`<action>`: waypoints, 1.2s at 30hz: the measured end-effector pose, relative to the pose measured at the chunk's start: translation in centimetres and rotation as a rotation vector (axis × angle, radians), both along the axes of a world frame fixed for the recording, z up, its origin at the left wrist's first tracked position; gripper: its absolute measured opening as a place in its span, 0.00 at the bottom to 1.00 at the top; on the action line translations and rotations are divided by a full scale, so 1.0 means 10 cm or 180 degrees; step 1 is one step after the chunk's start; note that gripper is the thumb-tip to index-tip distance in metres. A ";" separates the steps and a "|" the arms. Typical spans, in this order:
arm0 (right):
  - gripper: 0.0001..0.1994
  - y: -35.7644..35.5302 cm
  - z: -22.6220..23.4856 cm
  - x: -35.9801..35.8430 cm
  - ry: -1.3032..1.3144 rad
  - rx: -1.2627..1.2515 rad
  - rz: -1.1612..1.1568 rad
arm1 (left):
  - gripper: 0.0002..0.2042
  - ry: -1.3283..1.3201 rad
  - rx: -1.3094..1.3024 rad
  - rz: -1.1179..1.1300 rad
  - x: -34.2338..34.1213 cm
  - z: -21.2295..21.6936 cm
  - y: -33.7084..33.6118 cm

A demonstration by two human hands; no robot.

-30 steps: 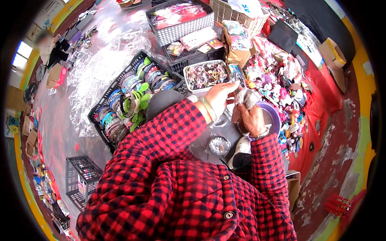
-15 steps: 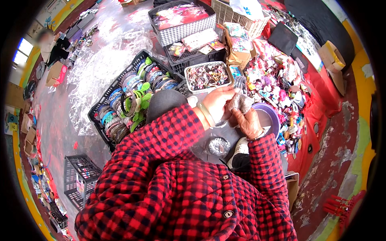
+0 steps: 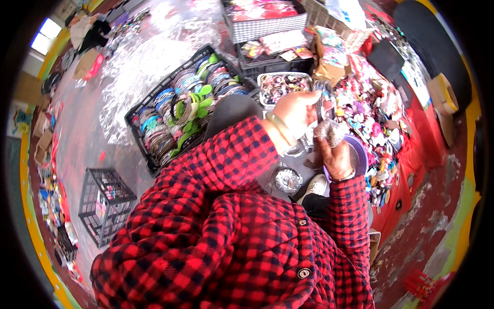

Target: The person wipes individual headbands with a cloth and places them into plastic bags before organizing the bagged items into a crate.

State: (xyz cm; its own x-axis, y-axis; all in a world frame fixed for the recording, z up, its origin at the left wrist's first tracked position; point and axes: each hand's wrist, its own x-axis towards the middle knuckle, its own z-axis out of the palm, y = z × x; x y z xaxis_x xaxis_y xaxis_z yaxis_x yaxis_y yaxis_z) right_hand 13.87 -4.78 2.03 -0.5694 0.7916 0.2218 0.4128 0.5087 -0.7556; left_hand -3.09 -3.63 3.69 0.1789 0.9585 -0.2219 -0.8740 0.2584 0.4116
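Handling a fuzzy bundle (image 3: 330, 133), right hand (image 3: 338, 160) with fingers pinching it; left hand (image 3: 293, 114), grip unclear; next move likely needs steadiness.

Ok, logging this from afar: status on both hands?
Right hand gripping grey-brown fuzzy bundle. Left hand at clear plastic, grip unclear. Purple basin close beside right hand.

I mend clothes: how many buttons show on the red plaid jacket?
2: the upper button in the picture and the lower button, both on the jacket; folds may hide more.
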 end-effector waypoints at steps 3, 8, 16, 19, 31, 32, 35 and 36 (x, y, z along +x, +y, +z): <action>0.09 -0.03 -0.06 -0.01 0.0398 -0.0161 0.0212 | 0.10 -0.0065 0.0210 -0.0047 -0.16 -0.07 -0.02; 0.11 -0.02 -0.19 0.07 0.0175 -0.0845 -0.0008 | 0.13 0.0486 0.1028 0.0869 -0.62 0.35 -0.08; 0.11 0.04 -0.35 0.18 0.0014 -0.1110 -0.0440 | 0.16 0.5228 0.0161 0.2585 -2.60 0.23 -0.74; 0.11 -0.02 -0.36 0.12 0.0132 -0.0970 -0.0388 | 0.13 0.6489 -0.0268 0.1821 -3.12 -0.40 -1.21; 0.12 -0.13 -0.29 0.43 -0.0783 -0.1656 -0.0809 | 0.15 0.7636 -0.0440 0.1322 -3.83 -2.57 -1.93; 0.11 -0.12 -0.25 0.49 -0.0440 -0.1890 -0.0698 | 0.16 0.7647 -0.0588 0.1192 -3.91 -2.64 -1.94; 0.10 -0.14 -0.27 0.68 0.0737 -0.2011 -0.0657 | 0.17 0.7616 -0.1024 0.0969 -3.89 -2.56 -1.86; 0.10 -0.14 -0.21 0.76 0.0882 -0.2269 -0.0584 | 0.17 0.7795 -0.0708 0.1127 -3.97 -2.60 -1.85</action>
State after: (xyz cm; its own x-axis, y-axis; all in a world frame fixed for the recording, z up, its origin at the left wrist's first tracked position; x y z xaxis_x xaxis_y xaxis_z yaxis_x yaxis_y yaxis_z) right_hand 21.47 -6.14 -0.10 -0.4140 0.8724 -0.2599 0.1920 -0.1954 -0.9617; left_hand -42.75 -22.17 -22.33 -0.5027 0.8292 0.2444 0.8544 0.4336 0.2865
